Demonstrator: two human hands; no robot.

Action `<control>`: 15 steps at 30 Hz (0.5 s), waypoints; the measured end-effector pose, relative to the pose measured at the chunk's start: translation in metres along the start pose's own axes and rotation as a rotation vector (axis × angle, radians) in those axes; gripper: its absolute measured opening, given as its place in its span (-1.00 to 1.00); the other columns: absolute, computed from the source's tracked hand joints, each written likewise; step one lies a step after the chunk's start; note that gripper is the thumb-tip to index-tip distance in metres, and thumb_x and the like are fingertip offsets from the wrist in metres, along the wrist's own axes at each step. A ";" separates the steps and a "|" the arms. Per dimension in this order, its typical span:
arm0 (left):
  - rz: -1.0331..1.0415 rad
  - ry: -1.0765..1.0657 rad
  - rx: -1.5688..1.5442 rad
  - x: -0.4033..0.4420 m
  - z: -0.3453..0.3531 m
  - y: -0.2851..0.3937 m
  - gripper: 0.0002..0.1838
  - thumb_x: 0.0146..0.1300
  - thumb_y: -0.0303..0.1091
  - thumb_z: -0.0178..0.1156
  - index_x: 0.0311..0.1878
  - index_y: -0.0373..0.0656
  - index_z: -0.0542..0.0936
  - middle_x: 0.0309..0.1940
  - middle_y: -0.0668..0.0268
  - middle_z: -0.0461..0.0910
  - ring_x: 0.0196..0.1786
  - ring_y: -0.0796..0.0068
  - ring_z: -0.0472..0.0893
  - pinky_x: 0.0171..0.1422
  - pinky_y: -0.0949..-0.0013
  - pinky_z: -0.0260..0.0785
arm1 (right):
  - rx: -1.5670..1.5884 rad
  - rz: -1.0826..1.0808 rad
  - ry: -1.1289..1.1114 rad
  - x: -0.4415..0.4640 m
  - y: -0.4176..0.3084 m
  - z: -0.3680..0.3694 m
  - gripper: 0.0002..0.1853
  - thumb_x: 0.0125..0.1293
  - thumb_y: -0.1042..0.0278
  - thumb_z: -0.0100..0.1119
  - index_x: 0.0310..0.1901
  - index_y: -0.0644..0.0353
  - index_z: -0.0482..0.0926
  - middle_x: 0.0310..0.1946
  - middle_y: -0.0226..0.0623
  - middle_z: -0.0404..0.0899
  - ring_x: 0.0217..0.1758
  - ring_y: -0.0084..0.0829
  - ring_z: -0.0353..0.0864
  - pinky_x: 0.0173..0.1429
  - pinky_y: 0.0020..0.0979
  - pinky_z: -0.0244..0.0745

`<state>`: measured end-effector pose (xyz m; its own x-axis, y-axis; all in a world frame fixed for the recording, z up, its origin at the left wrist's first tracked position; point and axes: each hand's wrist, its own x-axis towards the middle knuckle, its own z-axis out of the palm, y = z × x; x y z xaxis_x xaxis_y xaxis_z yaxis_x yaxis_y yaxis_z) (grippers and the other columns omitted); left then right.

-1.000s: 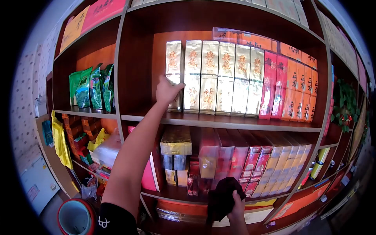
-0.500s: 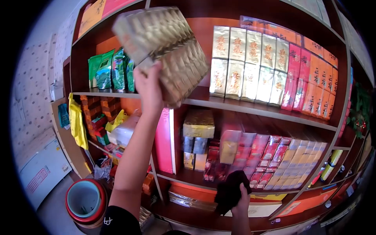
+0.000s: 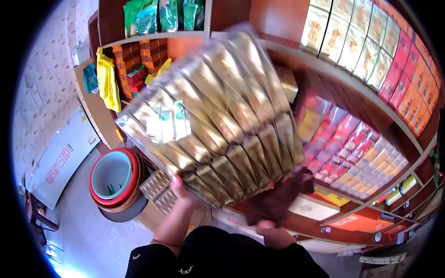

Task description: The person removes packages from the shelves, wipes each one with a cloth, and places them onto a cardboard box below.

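A large clear-wrapped pack of gold foil packets [image 3: 222,123] fills the middle of the view, tilted, in front of my body. My left hand [image 3: 182,192] is closed on its lower left edge, the thumb showing on the near face. In my right hand [image 3: 267,228] is a bunched dark brown cloth [image 3: 274,204], which meets the lower right edge of the pack. Most of that hand's fingers are hidden by the cloth and pack. Below and left of the pack sits another bundle of gold packets [image 3: 159,191].
Shelves hold green pouches [image 3: 147,17], gold-white packs [image 3: 340,39], orange packs [image 3: 424,88] and red packets [image 3: 345,139]. Nested round tubs [image 3: 96,185] stand on the floor at left, near a white chest [image 3: 62,160]. A yellow bag [image 3: 108,81] hangs at the shelf's side.
The gold pack has come down from the upper shelf to the front of my body in my left hand. My right hand has brought the cloth to its lower edge. The view has tipped downward.
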<state>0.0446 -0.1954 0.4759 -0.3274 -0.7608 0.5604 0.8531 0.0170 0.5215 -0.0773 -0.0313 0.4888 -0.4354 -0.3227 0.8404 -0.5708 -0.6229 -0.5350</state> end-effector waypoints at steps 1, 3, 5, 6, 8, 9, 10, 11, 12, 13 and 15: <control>-0.177 -0.025 -0.116 -0.016 -0.007 -0.007 0.04 0.04 0.24 0.28 0.41 -0.28 0.11 0.30 -0.01 0.30 0.32 0.05 0.36 0.40 -0.01 0.22 | -0.246 -0.053 -0.158 -0.006 0.000 0.008 -0.19 0.35 -0.39 -0.25 0.42 0.08 0.17 0.40 0.15 0.12 0.46 0.20 0.07 0.42 0.14 -0.03; -0.170 -0.067 0.076 -0.051 -0.046 -0.045 0.16 -0.02 0.26 0.33 0.45 -0.25 -0.03 0.33 0.00 0.23 0.36 0.08 0.31 0.44 0.02 0.15 | -0.635 -0.163 -0.481 -0.020 0.004 0.025 -0.06 0.27 -0.57 -0.43 0.39 0.10 0.24 0.44 0.14 0.09 0.54 0.20 -0.11 0.47 0.24 -0.30; -0.191 -0.094 0.182 -0.060 -0.040 -0.046 0.22 -0.04 0.22 0.37 0.47 -0.23 -0.13 0.35 0.02 0.18 0.39 0.12 0.26 0.46 0.06 0.09 | -0.879 -0.496 -0.364 -0.037 0.025 0.045 -0.09 0.27 -0.56 -0.45 0.37 0.03 0.29 0.40 0.19 0.14 0.51 0.30 -0.09 0.40 0.37 -0.31; -0.217 -0.103 0.193 -0.058 -0.027 -0.039 0.23 -0.03 0.19 0.39 0.47 -0.21 -0.16 0.36 0.03 0.16 0.40 0.13 0.24 0.48 0.08 0.06 | -0.767 -0.379 -0.353 -0.035 0.025 0.046 -0.18 0.25 -0.55 -0.35 0.29 -0.11 0.44 0.43 -0.03 0.19 0.48 0.16 0.10 0.28 0.42 -0.10; -0.230 -0.094 0.189 -0.056 -0.007 -0.033 0.22 -0.02 0.10 0.42 0.49 -0.18 -0.20 0.37 0.07 0.14 0.41 0.18 0.21 0.48 0.12 0.05 | -0.819 -0.355 -0.494 -0.004 0.020 0.031 -0.23 0.24 -0.54 -0.32 0.32 -0.27 0.41 0.46 -0.04 0.11 0.51 0.16 0.03 0.19 0.52 -0.06; -0.219 -0.074 0.178 -0.058 -0.002 -0.034 0.21 0.00 0.04 0.43 0.49 -0.16 -0.20 0.37 0.09 0.13 0.41 0.20 0.21 0.47 0.13 0.06 | -0.801 -0.297 -0.446 0.012 0.027 0.019 -0.20 0.21 -0.53 -0.24 0.36 -0.23 0.35 0.49 -0.03 0.03 0.53 0.19 -0.06 0.20 0.54 -0.08; -0.241 -0.064 0.172 -0.064 -0.008 -0.037 0.19 0.01 0.00 0.43 0.49 -0.15 -0.19 0.37 0.12 0.14 0.41 0.22 0.22 0.47 0.14 0.07 | -0.779 -0.240 -0.397 0.028 0.033 0.008 -0.16 0.17 -0.51 -0.15 0.40 -0.18 0.29 0.51 -0.02 -0.06 0.55 0.22 -0.14 0.20 0.57 -0.10; -0.266 -0.050 0.166 -0.072 -0.018 -0.043 0.17 0.01 -0.04 0.44 0.49 -0.14 -0.17 0.36 0.14 0.14 0.40 0.25 0.22 0.46 0.15 0.09 | -0.824 -0.122 -0.305 0.045 0.025 -0.001 -0.32 0.35 -0.20 -0.15 0.40 0.02 0.28 0.48 0.05 0.03 0.55 0.18 -0.11 0.37 0.36 -0.18; -0.278 -0.023 0.137 -0.075 -0.023 -0.048 0.17 0.00 -0.04 0.45 0.49 -0.15 -0.15 0.33 0.16 0.18 0.38 0.26 0.26 0.43 0.17 0.13 | -0.847 -0.024 -0.213 0.054 0.031 -0.013 -0.27 0.27 -0.18 0.02 0.41 -0.01 0.25 0.51 0.00 -0.06 0.55 0.17 -0.13 0.30 0.46 -0.12; -0.297 -0.016 0.139 -0.076 -0.021 -0.048 0.17 0.00 -0.04 0.45 0.49 -0.15 -0.15 0.33 0.16 0.18 0.38 0.26 0.26 0.43 0.17 0.13 | -0.851 -0.031 -0.094 0.058 0.044 -0.025 -0.33 0.31 0.01 0.01 0.42 0.07 0.23 0.51 -0.01 -0.05 0.55 0.12 -0.11 0.41 0.28 -0.14; -0.315 0.022 0.083 -0.076 -0.014 -0.050 0.17 -0.02 -0.03 0.46 0.48 -0.15 -0.13 0.30 0.16 0.21 0.35 0.25 0.29 0.41 0.17 0.16 | -0.759 0.104 0.067 0.043 0.049 -0.030 -0.35 0.33 0.08 -0.01 0.42 0.11 0.22 0.51 -0.01 -0.05 0.55 0.11 -0.08 0.47 0.14 -0.14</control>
<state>0.0324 -0.1479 0.3981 -0.5604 -0.7507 0.3499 0.6750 -0.1691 0.7182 -0.1444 -0.0540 0.4961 -0.5408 -0.2937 0.7882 -0.8351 0.0758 -0.5448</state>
